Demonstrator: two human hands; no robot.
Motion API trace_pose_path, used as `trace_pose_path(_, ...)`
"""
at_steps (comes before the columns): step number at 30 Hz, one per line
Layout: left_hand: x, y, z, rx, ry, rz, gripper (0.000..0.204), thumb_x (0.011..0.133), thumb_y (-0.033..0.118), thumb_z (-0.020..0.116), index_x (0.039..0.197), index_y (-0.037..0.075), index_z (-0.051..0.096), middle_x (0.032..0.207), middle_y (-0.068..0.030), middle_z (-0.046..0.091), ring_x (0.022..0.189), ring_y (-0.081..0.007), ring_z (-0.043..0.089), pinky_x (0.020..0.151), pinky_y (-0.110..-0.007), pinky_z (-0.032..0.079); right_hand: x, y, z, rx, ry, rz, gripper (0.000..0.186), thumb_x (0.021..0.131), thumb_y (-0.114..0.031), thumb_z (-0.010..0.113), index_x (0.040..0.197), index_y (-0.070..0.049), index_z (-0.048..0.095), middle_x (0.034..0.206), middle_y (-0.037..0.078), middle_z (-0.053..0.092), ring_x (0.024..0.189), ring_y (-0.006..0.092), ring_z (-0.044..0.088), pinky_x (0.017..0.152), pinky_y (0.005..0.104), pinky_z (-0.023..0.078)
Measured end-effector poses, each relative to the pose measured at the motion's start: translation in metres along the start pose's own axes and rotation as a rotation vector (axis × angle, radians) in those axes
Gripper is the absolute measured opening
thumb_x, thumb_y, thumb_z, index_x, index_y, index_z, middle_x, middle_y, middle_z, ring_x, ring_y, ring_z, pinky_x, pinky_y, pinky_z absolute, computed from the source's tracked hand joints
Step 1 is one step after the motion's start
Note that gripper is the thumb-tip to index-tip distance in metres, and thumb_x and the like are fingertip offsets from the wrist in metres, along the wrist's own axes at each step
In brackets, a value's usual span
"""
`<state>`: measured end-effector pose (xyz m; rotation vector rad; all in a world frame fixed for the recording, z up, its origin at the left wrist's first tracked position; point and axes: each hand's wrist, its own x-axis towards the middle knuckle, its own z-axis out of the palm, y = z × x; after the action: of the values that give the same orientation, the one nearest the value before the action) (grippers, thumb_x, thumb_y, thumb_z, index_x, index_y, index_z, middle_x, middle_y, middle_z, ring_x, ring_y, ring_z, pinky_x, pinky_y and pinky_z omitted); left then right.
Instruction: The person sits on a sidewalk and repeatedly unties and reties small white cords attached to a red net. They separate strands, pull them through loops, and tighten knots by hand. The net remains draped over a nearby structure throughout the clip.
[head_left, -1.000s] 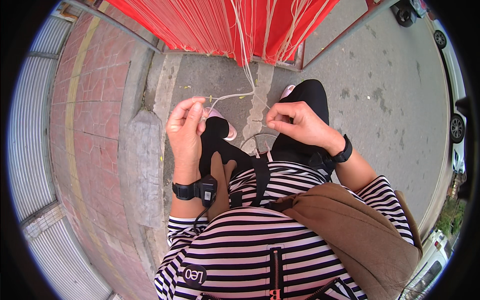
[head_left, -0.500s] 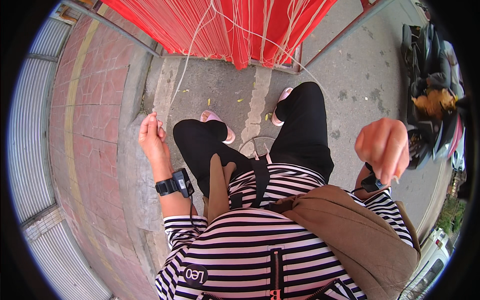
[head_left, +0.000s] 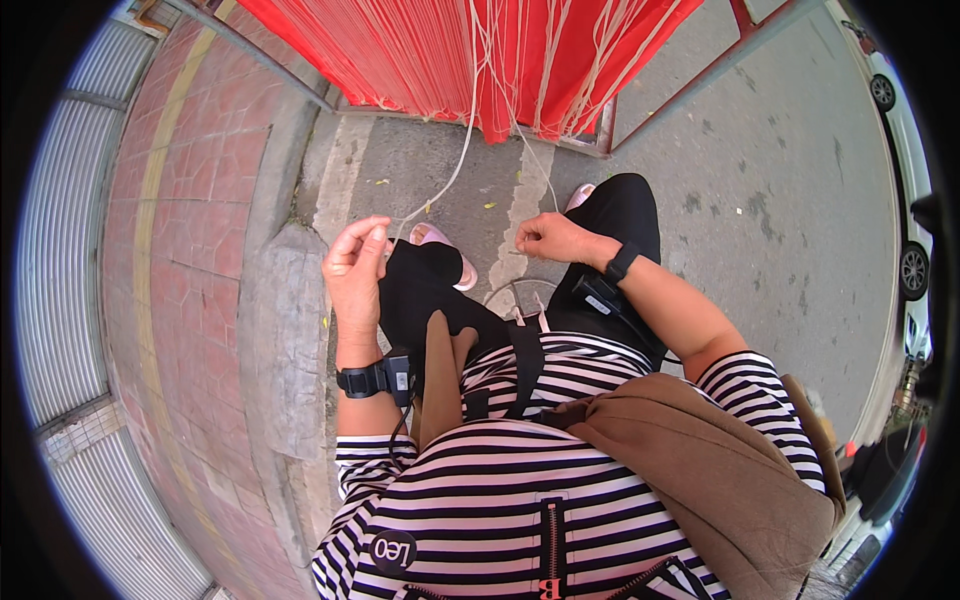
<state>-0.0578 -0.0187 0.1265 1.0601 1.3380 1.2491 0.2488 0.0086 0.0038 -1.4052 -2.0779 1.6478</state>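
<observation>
My left hand (head_left: 355, 275) pinches a white cord (head_left: 460, 165) between thumb and fingertips, above my left knee. From there the cord curves up to a red panel (head_left: 430, 70) hung with many pale strings. My right hand (head_left: 560, 240) is closed with its fingers curled, over my right thigh. A thinner white strand (head_left: 547, 170) runs from the panel down to it. The two strands meet in front of the red panel. Both wrists carry black straps with small devices.
A metal frame (head_left: 600, 148) holds the red panel, with slanting bars at both sides. A stone curb (head_left: 285, 330) and red paving (head_left: 190, 240) lie left, beside a corrugated shutter (head_left: 60, 250). A white car (head_left: 905, 170) stands on the far right.
My right hand has swung in from the far right to above my thigh, and the strands have slackened. My left hand has shifted slightly right. A motorbike on the right has left view.
</observation>
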Motion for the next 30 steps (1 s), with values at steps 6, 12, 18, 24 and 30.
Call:
trace_pose_path(6,-0.019,0.002,0.035,0.051,-0.266,0.031,0.01,0.09,0.001,0.066,0.099,0.0,0.07,0.083,0.0021,0.061,0.067,-0.0017,0.05,0.059,-0.017,0.037,0.021,0.049,0.026,-0.477,0.193,-0.128,0.035,0.082,-0.019,0.068,0.113,-0.004,0.063,0.096,0.017,0.068,0.093,0.0365,0.065,0.085,0.0428,0.051)
trace_pose_path(12,-0.023,-0.013,0.058,0.223,-0.378,0.099,0.009,0.088,0.004,0.068,0.095,0.004,0.072,0.076,0.0029,0.058,0.064,-0.0032,0.047,0.057,-0.02,0.038,0.011,0.02,0.026,-0.32,0.204,-0.12,0.032,0.086,-0.019,0.066,0.114,-0.004,0.063,0.103,0.013,0.068,0.096,0.0317,0.065,0.089,0.0377,0.051)
trace_pose_path(18,-0.02,-0.015,0.069,0.446,-0.453,0.18,0.01,0.085,0.006,0.069,0.095,0.007,0.072,0.074,-0.003,0.06,0.06,-0.0104,0.052,0.055,-0.026,0.042,-0.028,-0.056,0.004,0.85,-0.144,0.002,0.023,0.097,-0.022,0.058,0.114,-0.006,0.065,0.103,0.002,0.067,0.094,0.0115,0.063,0.084,0.0271,0.048)
trace_pose_path(24,-0.022,-0.017,0.076,0.577,-0.516,0.243,0.008,0.083,0.007,0.069,0.091,0.006,0.071,0.072,-0.0051,0.058,0.059,-0.0141,0.054,0.055,-0.027,0.043,-0.037,-0.083,0.0,1.082,-0.06,-0.068,0.021,0.097,-0.018,0.06,0.112,-0.005,0.065,0.103,0.002,0.066,0.097,0.0095,0.06,0.085,0.0268,0.048)
trace_pose_path(30,-0.022,-0.016,0.075,0.278,-0.456,0.104,0.012,0.088,0.007,0.066,0.099,0.005,0.071,0.077,-0.0001,0.062,0.063,-0.0073,0.055,0.058,-0.024,0.045,-0.039,-0.085,-0.002,1.22,0.024,-0.115,0.017,0.097,-0.015,0.058,0.108,-0.005,0.065,0.108,0.006,0.067,0.1,0.0134,0.062,0.087,0.0297,0.049)
